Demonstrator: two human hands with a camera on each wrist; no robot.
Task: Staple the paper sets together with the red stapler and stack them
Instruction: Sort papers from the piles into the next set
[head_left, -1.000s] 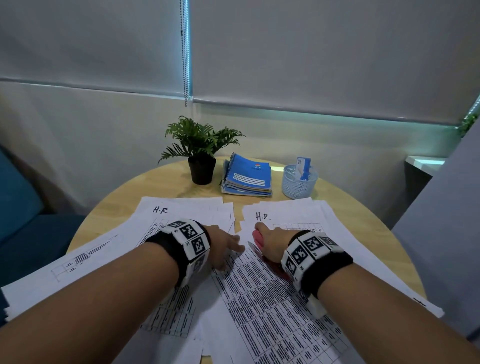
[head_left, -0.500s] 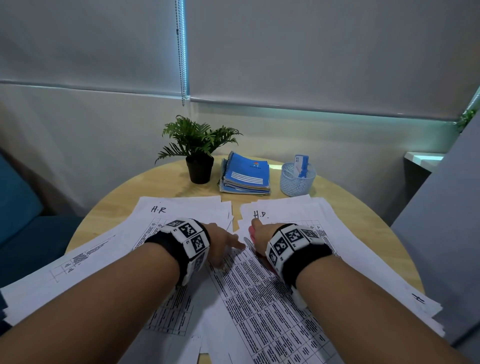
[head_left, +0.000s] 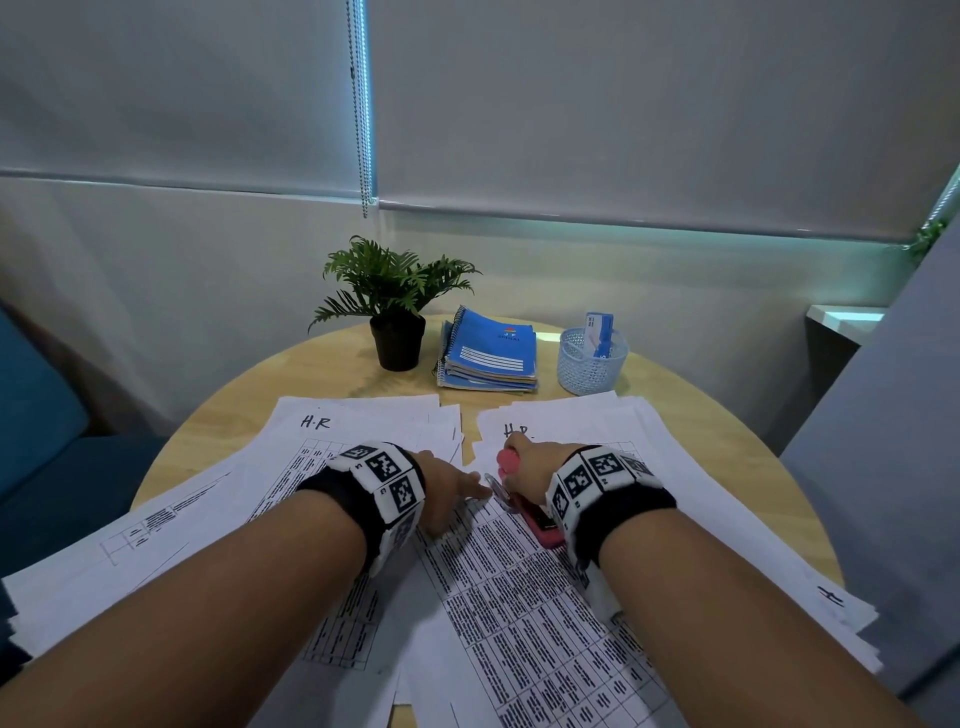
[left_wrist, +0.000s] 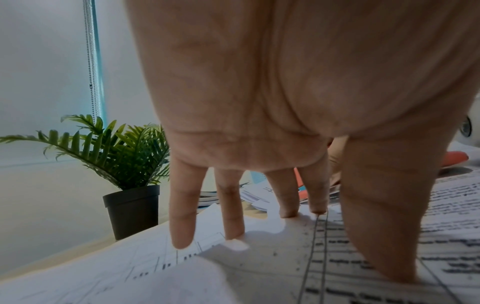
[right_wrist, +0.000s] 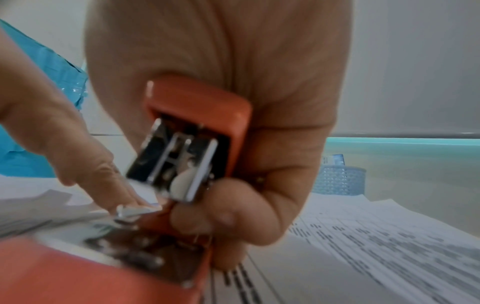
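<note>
Round wooden table (head_left: 223, 415) is carrying spread paper sets (head_left: 530, 597). Left hand (head_left: 447, 493) is pressing straight fingers (left_wrist: 182, 205) flat onto the sheets; right hand (head_left: 530, 467) is gripping the red stapler (right_wrist: 197, 131) at their top corner, its mouth gaping

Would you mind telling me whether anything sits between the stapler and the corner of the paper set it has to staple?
Nothing visible does. The right hand grips the red stapler with its mouth open at the paper set, and the left hand's fingers press the sheets flat just beside it.
</note>
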